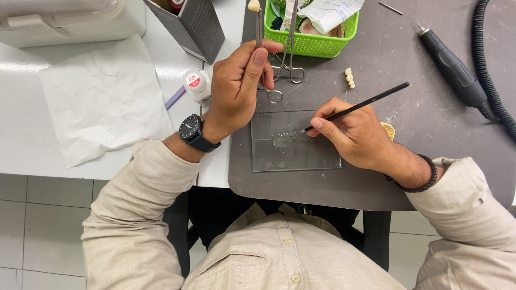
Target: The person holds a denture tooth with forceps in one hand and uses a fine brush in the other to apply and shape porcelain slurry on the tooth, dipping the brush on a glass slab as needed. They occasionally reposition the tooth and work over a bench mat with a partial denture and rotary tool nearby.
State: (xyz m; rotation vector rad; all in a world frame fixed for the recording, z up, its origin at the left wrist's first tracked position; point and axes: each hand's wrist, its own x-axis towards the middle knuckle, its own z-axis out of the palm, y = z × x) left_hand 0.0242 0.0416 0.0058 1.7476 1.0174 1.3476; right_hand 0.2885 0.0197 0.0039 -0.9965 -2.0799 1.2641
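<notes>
A: Glass slab (301, 153) flat on dark grey mat (376, 177), just in front of the body. Small wet whitish puddle (282, 140) near slab's left-middle. Brush tip dipped in it.

B: Brush grip?

A: Thin black brush (357, 107) in right hand (357, 137), pinched low near the ferrule between thumb and forefinger, pen-style. Fingers narrow, closed on the handle. Heel of hand resting on slab edge, probably for steadiness. Handle angled up and right, away from the puddle.

B: Left side?

A: Left hand (234, 91) raised above the mat's left edge, fingers curled shut around a metal clamp tool (259, 32). Small cream tooth-shaped piece (253, 5) at its upper end, well apart from the puddle. Held upright, likely to keep the piece clear of the surface and within brush reach. Ring handle (274, 96) showing below the thumb.

B: Surroundings?

A: Second forceps (290, 59) lying from green basket (312, 40) onto the mat. Row of small tooth units (350, 78) beside it. Handpiece (449, 64) with black hose at far right. Small red-capped jar (195, 83), crumpled tissue (102, 99) on white table (32, 145) at left. Black watch (192, 130) on left wrist, bead bracelet (424, 177) on right.
</notes>
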